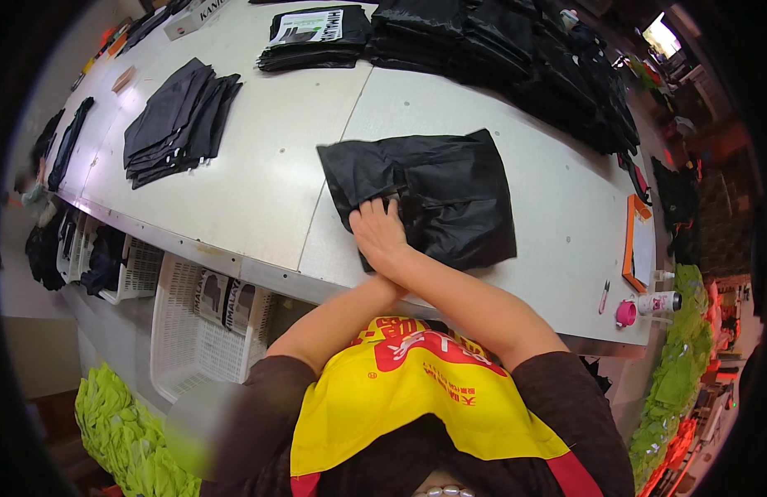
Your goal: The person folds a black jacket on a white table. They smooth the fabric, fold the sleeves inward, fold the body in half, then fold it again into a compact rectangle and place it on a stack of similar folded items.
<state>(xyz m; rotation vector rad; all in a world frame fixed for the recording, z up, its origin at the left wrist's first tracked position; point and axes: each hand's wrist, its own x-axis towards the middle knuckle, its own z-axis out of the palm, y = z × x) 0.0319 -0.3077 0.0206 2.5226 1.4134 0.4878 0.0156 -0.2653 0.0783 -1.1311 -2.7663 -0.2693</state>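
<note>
A black folded garment (458, 190) with creased, slightly shiny cloth lies on the table in front of me. My right hand (377, 232) reaches across to its left part, fingers bent down and pressed together on the cloth beside a small glossy dark patch. My forearms cross at the wrists. The left forearm (342, 319) passes beneath the right one, and my left hand is hidden behind the right wrist and the garment's near edge.
Left on the pale table (267, 166) lies a fanned stack of dark garments (180, 120). Packaged black stacks (499, 50) line the far side. At right are an orange-framed board (640, 240), a pen (604, 296) and a bottle (658, 302). Below stands a white basket (184, 331).
</note>
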